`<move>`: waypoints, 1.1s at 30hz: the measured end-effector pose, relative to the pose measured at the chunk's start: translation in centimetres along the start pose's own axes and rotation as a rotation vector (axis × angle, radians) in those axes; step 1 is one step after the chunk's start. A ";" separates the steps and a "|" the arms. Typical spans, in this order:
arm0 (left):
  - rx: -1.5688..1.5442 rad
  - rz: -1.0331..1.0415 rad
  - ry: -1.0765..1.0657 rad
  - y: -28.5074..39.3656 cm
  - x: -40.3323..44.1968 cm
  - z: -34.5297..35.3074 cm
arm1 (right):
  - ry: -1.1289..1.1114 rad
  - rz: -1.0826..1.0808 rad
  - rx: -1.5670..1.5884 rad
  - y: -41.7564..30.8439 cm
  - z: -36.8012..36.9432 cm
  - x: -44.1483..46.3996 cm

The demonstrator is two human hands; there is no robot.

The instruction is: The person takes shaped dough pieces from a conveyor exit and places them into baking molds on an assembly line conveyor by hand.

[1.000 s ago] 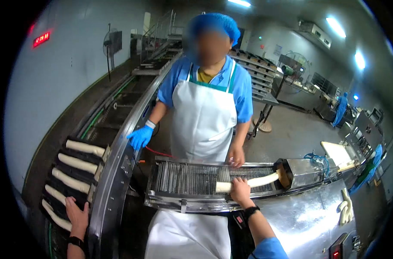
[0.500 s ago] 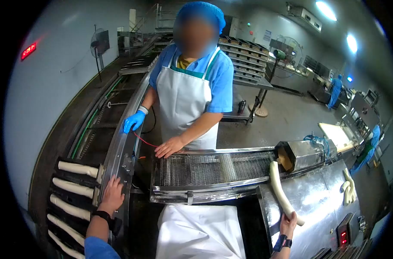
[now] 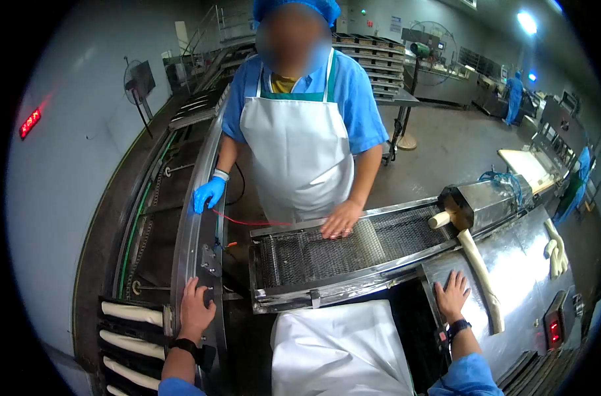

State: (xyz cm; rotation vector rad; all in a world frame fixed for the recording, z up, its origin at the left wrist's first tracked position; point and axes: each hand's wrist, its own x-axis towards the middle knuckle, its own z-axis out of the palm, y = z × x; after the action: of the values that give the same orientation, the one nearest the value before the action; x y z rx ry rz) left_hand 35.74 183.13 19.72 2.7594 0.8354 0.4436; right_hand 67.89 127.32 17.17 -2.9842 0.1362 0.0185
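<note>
My right hand [image 3: 453, 295] lies flat with its fingers spread on the steel table [image 3: 511, 251], holding nothing. Just to its right, apart from it, a long pale dough roll [image 3: 483, 280] rests on that table, its upper end near the conveyor's edge. My left hand [image 3: 196, 309] rests on the metal rail [image 3: 189, 254] at the left, thumb apart from the fingers and nothing held. Below and left of it, several dough strips [image 3: 134, 313] lie in the dark slots of a baking tray [image 3: 167, 321]. Another short dough piece [image 3: 439, 220] sits at the outlet of the metal housing [image 3: 488, 203].
A mesh conveyor [image 3: 327, 254] runs across the middle. Behind it stands a co-worker [image 3: 297, 138], one gloved hand [image 3: 210, 193] on the rail and a bare hand [image 3: 342, 219] on the conveyor. White cloth [image 3: 340, 350] lies in front of me. Twisted dough [image 3: 556, 251] sits far right.
My right hand has let go of the dough roll, which now lies on the table. Another dough piece shows at the housing outlet. The co-worker's bare hand has moved right along the conveyor.
</note>
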 end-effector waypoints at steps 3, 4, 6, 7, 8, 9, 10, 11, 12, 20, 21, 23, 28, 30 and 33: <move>0.000 -0.008 -0.009 -0.9 0.3 0.2 | -0.027 -0.034 0.007 -1.9 0.2 2.5; 0.002 0.004 0.009 -0.6 -0.1 0.3 | -0.033 -0.030 0.014 -2.0 0.2 3.5; 0.019 0.017 0.003 -0.6 -0.4 0.2 | -0.055 -0.137 0.092 -3.2 0.4 5.5; 0.031 0.021 0.003 -0.7 -0.3 -0.1 | -0.059 -0.131 0.094 -4.1 0.9 6.7; 0.038 0.024 -0.002 -0.5 -0.4 -0.4 | -0.075 -0.093 0.197 -5.0 1.4 8.0; 0.044 -0.003 -0.009 -0.1 -0.5 -0.8 | -0.091 -0.055 0.298 -5.6 1.7 8.7; 0.054 -0.030 -0.012 0.5 -0.5 -1.1 | -0.097 -0.052 0.305 -6.1 1.4 9.0; 0.059 -0.027 -0.019 0.1 -0.5 -1.1 | 0.046 -0.150 0.239 -6.9 1.3 8.7; 0.043 -0.012 -0.011 -0.4 -0.5 -0.5 | 0.191 -0.248 0.170 -7.8 1.1 8.4; 0.061 0.018 0.003 -1.0 -0.8 -1.2 | 0.211 -0.529 -0.007 -13.1 2.0 9.6; 0.075 0.016 -0.012 -0.9 -1.0 -1.5 | 0.160 -0.544 -0.059 -13.5 0.7 8.8; 0.103 0.002 -0.031 -1.3 -0.9 -1.4 | 0.125 -0.599 -0.157 -14.4 0.0 8.8; 0.093 0.021 -0.065 0.8 -0.1 -2.1 | 0.157 -0.641 -0.186 -15.2 -1.3 7.2; 0.065 0.088 -0.088 0.6 1.4 0.6 | -0.027 -0.566 -0.311 -12.8 -0.8 8.8; 0.108 0.083 -0.055 -0.5 -0.7 -1.3 | 0.274 -0.819 -0.421 -15.3 -0.5 6.1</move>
State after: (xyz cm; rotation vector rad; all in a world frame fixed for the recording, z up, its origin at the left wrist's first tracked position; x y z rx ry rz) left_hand 34.54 183.32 20.60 2.9000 0.7553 0.3455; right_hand 75.34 141.78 19.86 -3.1643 -1.1835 -0.5065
